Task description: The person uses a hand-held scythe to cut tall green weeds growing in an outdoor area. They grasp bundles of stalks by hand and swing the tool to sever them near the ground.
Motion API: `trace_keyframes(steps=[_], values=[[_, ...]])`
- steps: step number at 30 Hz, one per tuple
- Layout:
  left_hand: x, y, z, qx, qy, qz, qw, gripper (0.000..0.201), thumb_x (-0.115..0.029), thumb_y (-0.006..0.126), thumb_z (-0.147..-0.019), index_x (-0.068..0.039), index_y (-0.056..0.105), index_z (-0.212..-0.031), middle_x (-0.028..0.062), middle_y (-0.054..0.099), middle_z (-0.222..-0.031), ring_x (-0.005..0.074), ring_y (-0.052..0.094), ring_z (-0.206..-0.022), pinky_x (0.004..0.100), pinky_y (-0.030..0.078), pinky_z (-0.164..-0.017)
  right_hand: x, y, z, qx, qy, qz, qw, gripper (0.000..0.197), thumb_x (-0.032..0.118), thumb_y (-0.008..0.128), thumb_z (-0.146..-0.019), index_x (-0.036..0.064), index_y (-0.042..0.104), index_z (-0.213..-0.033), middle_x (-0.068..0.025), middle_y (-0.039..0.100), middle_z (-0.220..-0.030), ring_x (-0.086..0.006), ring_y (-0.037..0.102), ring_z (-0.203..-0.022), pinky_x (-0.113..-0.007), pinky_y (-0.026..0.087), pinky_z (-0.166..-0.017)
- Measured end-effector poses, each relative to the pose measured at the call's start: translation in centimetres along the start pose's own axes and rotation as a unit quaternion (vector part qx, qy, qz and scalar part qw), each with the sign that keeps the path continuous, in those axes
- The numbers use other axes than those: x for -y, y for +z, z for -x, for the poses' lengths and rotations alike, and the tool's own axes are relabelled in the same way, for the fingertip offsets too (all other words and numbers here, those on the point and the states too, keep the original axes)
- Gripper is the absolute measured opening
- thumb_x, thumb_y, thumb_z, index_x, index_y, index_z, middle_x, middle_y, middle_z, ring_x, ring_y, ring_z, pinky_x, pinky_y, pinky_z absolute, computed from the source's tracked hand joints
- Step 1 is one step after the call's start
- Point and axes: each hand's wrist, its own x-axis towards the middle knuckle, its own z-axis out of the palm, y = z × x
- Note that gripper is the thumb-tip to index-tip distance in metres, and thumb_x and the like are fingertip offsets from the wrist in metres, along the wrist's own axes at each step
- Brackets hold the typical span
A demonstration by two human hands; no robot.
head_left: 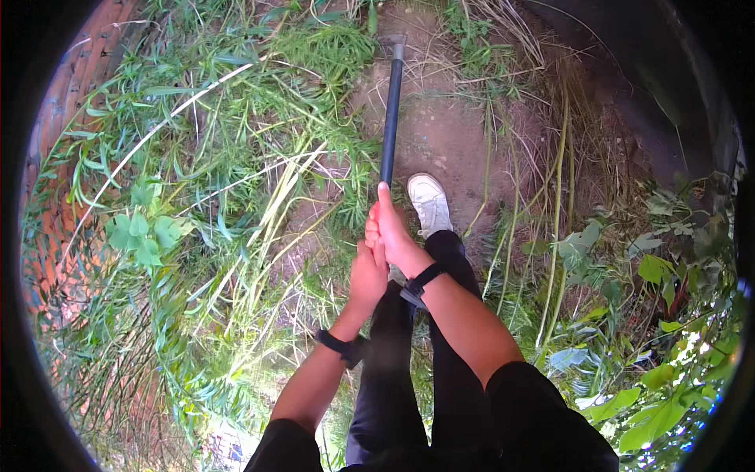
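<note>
A hoe with a long dark handle reaches straight ahead of me. Its pale metal socket and small blade are down at the soil at the far end. My right hand is wrapped round the handle, with the thumb laid along its top. Just behind it and touching it, my left hand is closed on the same handle. The handle's rear end is hidden by my hands. Each wrist wears a black band.
Cut weeds and long stalks lie thickly on the left, beside a reddish brick surface. Bare brown soil stretches ahead of my white shoe. Dry stems and leafy plants edge the right side, near a dark surface.
</note>
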Motion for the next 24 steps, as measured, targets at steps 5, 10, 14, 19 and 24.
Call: trace_keyframes(steps=[5, 10, 14, 19, 24], values=[[-4.3, -2.3, -5.5, -0.007, 0.061, 0.067, 0.996, 0.055, -0.046, 0.039, -0.103, 0.007, 0.049, -0.093, 0.0183, 0.061, -0.063, 0.0328, 0.065, -0.060, 0.0437, 0.050, -0.059, 4.5, 3.0, -1.8, 0.025, -0.065, -0.017, 0.997, 0.059, 0.069, 0.048, -0.092, 0.0162, 0.038, -0.069, 0.0041, 0.031, -0.051, -0.0106, 0.030, -0.038, -0.028, 0.026, -0.037], [-4.6, -0.1, -9.4, 0.025, 0.044, 0.092, 0.994, 0.050, -0.045, 0.037, -0.104, 0.001, 0.051, -0.088, 0.0080, 0.055, -0.059, 0.0188, 0.051, -0.043, 0.0346, 0.042, -0.044, 7.9, 2.3, -4.3, 0.029, -0.060, 0.009, 0.998, 0.058, 0.070, 0.048, -0.091, 0.0174, 0.037, -0.069, 0.0055, 0.028, -0.051, -0.0104, 0.029, -0.038, -0.028, 0.026, -0.037], [0.1, 2.2, -6.9, 0.042, 0.049, 0.117, 0.991, 0.055, -0.044, 0.034, -0.105, -0.003, 0.052, -0.073, 0.0057, 0.051, -0.055, 0.0161, 0.048, -0.042, 0.0319, 0.040, -0.042, 3.8, 0.4, -3.5, -0.019, -0.092, 0.039, 0.995, 0.057, 0.066, 0.052, -0.091, 0.0179, 0.036, -0.066, 0.0050, 0.033, -0.050, -0.0095, 0.032, -0.037, -0.027, 0.027, -0.036], [-1.6, 3.4, -6.0, 0.029, 0.083, 0.186, 0.979, 0.057, -0.043, 0.030, -0.107, -0.004, 0.052, -0.071, 0.0028, 0.049, -0.056, 0.0139, 0.046, -0.045, 0.0305, 0.039, -0.044, 4.4, -0.3, -1.9, -0.096, -0.106, 0.108, 0.984, 0.059, 0.063, 0.056, -0.091, 0.0163, 0.039, -0.060, 0.0035, 0.038, -0.047, -0.0112, 0.036, -0.034, -0.027, 0.030, -0.034], [-6.1, 3.3, -7.1, 0.091, 0.005, 0.246, 0.965, 0.060, -0.046, 0.030, -0.106, -0.004, 0.054, -0.071, 0.0061, 0.053, -0.058, 0.0165, 0.050, -0.047, 0.0326, 0.043, -0.048, 8.6, -0.4, -3.3, -0.104, -0.173, 0.188, 0.961, 0.057, 0.060, 0.057, -0.092, 0.0151, 0.040, -0.060, 0.0034, 0.038, -0.048, -0.0109, 0.037, -0.036, -0.027, 0.030, -0.035]])
